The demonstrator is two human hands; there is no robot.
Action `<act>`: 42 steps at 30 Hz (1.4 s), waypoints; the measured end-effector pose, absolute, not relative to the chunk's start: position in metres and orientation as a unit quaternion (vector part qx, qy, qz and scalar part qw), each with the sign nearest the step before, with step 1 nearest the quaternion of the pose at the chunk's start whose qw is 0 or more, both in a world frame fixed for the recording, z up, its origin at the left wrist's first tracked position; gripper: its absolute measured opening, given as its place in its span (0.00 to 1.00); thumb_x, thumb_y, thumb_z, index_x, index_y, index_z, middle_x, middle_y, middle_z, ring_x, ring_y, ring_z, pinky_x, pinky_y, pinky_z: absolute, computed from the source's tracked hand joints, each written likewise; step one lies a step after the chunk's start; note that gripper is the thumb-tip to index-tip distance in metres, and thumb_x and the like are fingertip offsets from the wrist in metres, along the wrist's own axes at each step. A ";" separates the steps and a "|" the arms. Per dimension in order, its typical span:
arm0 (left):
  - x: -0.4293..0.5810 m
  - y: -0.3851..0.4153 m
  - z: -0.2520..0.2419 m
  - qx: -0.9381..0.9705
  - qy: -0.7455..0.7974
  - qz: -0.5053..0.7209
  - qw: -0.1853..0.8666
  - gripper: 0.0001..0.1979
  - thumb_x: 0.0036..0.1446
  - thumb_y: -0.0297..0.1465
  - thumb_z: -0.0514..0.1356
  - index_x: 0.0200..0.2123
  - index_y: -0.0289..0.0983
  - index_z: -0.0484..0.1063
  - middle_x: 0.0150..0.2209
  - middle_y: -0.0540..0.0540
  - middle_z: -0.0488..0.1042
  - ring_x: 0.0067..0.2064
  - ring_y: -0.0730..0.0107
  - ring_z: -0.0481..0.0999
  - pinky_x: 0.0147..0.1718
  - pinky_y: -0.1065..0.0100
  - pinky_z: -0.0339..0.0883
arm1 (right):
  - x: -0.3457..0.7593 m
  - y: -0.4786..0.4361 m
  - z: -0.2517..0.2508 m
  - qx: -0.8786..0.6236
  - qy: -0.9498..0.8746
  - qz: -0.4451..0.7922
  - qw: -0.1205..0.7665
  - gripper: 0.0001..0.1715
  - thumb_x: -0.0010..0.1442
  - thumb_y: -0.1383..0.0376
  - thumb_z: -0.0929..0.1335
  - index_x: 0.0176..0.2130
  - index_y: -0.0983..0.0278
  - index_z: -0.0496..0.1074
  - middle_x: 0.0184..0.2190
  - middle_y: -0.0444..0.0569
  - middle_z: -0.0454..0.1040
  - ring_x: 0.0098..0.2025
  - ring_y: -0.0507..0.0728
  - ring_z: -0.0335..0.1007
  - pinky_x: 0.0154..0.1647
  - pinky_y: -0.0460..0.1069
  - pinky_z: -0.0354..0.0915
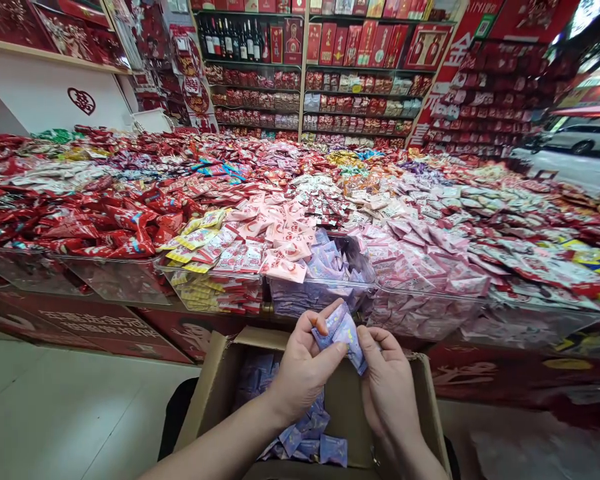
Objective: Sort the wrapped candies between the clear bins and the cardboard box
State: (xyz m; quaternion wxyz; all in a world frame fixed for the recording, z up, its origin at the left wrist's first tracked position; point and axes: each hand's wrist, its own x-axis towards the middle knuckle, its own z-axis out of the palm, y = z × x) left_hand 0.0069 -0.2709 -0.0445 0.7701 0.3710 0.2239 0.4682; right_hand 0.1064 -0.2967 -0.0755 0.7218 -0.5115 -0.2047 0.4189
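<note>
**Now both hands on the lilac packets, just above the box**

Right over the cardboard box (215, 387), left hand (303, 370) and right hand (387, 390) pinch a small bunch of lilac candy packets (341, 331), fingers closed around it. Best to keep the grip snug and the bunch together so none slips. Beyond the box sits the clear bin (320, 293) of matching packets. How many are held is hard to tell; the box's near edge is cut off.
</note>
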 end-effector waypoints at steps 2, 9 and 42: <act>0.009 -0.272 -0.048 0.398 0.238 0.477 0.747 0.13 0.46 0.22 0.60 0.25 0.36 0.55 0.54 0.47 0.63 0.46 0.71 0.68 0.40 0.72 0.60 | 0.098 -0.298 -0.076 -0.495 -0.182 0.447 0.722 0.15 0.46 0.58 0.70 0.29 0.64 0.64 0.24 0.41 0.66 0.26 0.48 0.63 0.26 0.44 0.63; 0.011 -0.269 -0.050 0.406 0.306 0.507 0.696 0.08 0.51 0.29 0.59 0.31 0.38 0.59 0.50 0.45 0.67 0.49 0.69 0.67 0.44 0.71 0.58 | 0.081 -0.306 -0.078 -0.426 -0.157 0.559 0.694 0.16 0.43 0.58 0.71 0.29 0.63 0.64 0.25 0.41 0.68 0.27 0.49 0.65 0.28 0.45 0.65; -0.011 -0.266 -0.077 0.512 0.301 0.417 0.689 0.14 0.49 0.31 0.60 0.41 0.35 0.68 0.39 0.45 0.72 0.42 0.68 0.71 0.43 0.68 0.63 | 0.112 -0.316 -0.084 -0.547 -0.404 0.406 0.610 0.16 0.47 0.62 0.69 0.38 0.64 0.70 0.37 0.52 0.74 0.40 0.57 0.70 0.43 0.51 0.66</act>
